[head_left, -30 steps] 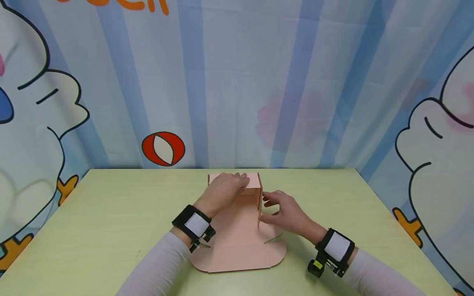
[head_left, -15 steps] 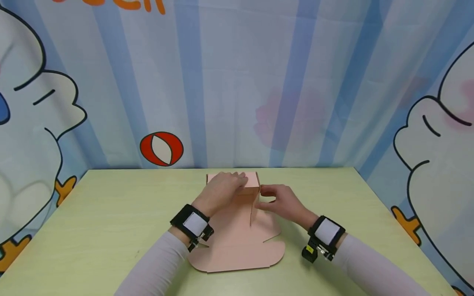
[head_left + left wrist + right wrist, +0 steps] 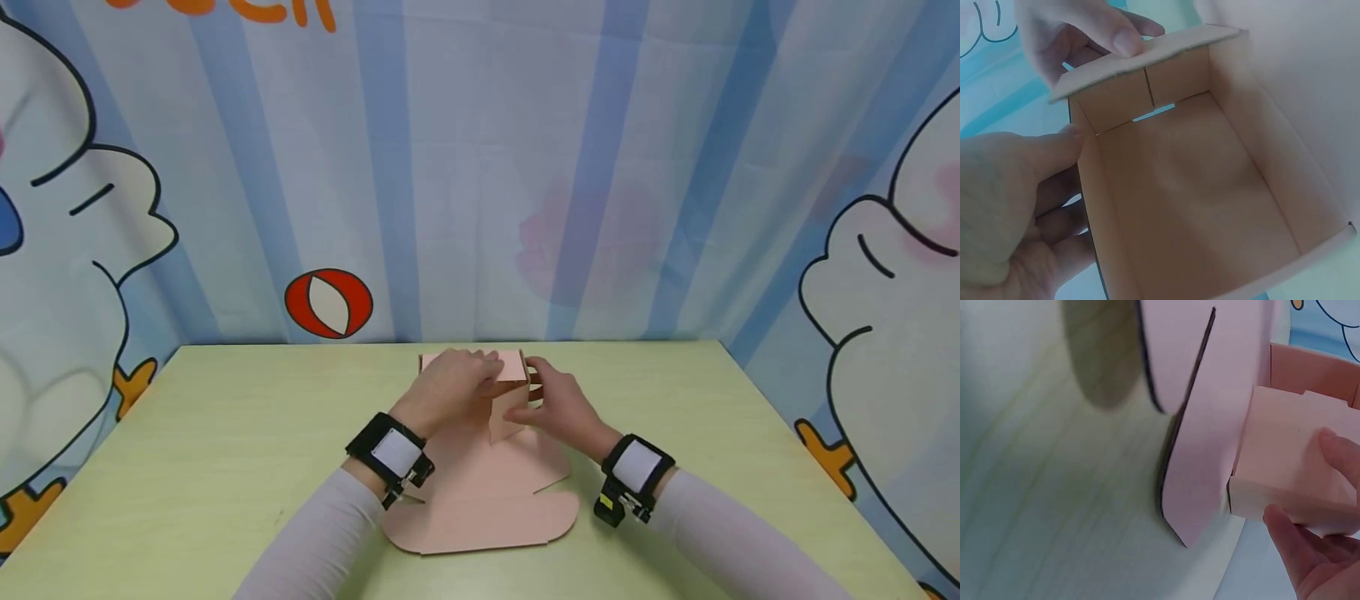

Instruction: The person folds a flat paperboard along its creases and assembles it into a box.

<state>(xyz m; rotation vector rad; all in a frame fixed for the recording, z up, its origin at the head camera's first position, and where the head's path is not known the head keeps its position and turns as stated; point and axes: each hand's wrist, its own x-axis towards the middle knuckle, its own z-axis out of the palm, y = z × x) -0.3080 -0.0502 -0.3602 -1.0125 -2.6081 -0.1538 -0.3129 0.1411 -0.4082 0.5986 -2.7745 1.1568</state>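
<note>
A pink cardboard box (image 3: 480,500), part folded, lies on the table with its wide lid panel flat toward me. My left hand (image 3: 450,387) holds the far wall, its thumb at the wall's edge and its fingers outside in the left wrist view. At the box's right end my right hand (image 3: 564,408) pinches a side flap (image 3: 1297,444), thumb on the flap and fingers on the outside. This flap leans inward over the box's hollow. The inside of the box (image 3: 1179,169) shows bare brown card with a small slot by the right end wall.
A pale yellow-green table (image 3: 247,433) carries the box near its far middle. Behind stands a blue striped curtain (image 3: 480,167) printed with cartoon figures. The lid's slit, rounded ear (image 3: 1197,500) spreads over the tabletop.
My right hand has moved left and away from me, swinging the right side flap inward over the box. My left hand stays at the far wall.
</note>
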